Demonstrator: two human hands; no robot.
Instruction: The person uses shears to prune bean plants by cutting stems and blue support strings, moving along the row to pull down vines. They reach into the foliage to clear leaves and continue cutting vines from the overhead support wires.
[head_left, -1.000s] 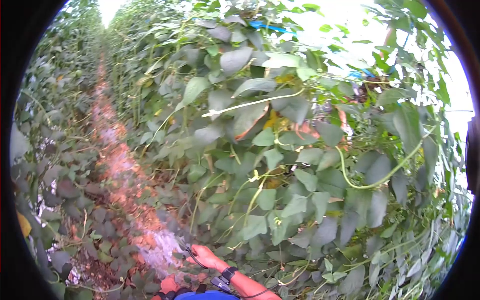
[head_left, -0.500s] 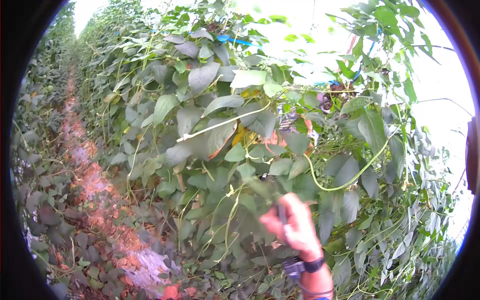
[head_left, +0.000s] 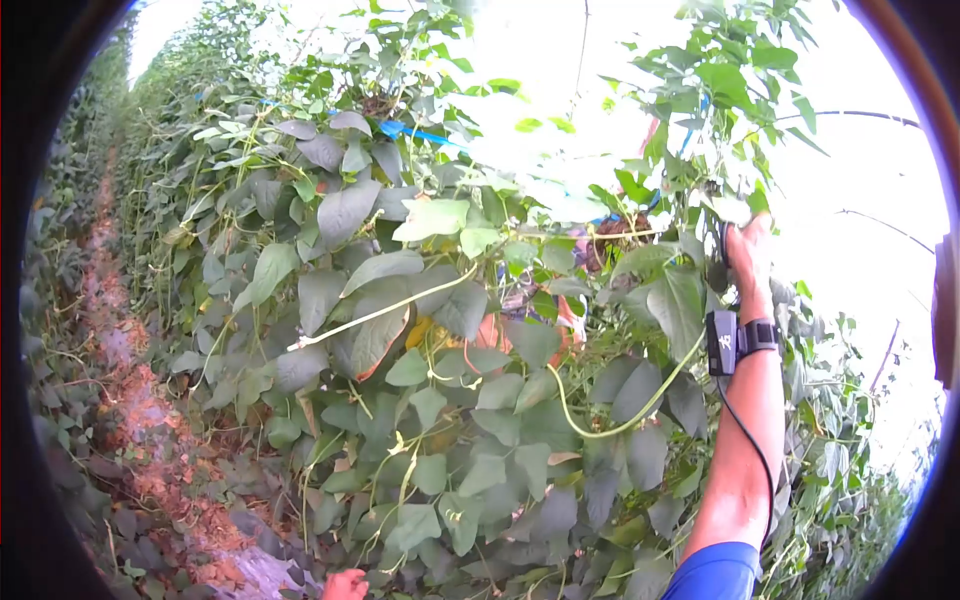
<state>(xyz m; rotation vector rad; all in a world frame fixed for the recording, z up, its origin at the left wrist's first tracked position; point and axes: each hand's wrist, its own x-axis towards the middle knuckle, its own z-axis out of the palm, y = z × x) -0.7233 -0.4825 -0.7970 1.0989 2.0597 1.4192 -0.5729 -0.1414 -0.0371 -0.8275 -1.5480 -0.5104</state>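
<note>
My right hand (head_left: 748,255) is raised at the upper right, among the leaves of a climbing bean vine (head_left: 700,215). Its fingers are closed around a dark-handled tool (head_left: 723,245), mostly hidden by hand and foliage. A small camera-like device (head_left: 722,343) is strapped to that wrist, with a black cable running down the forearm. Below and left of this hand hangs a long curved green bean pod (head_left: 625,432). Farther left, a paler straight pod (head_left: 385,318) slants across the leaves. Only part of my left hand (head_left: 345,586) shows at the bottom edge, low before the foliage.
Dense bean foliage (head_left: 440,400) forms a wall in front of me. A path (head_left: 150,400) of reddish litter runs away on the left, with another plant row beside it. Blue twine (head_left: 415,133) crosses the upper vines. Thin dark wires or stems arch at the right.
My right hand has risen from low in front of the foliage to the upper right vine, the dark tool still in it. The view has turned slightly right, so the plants sit farther left.
</note>
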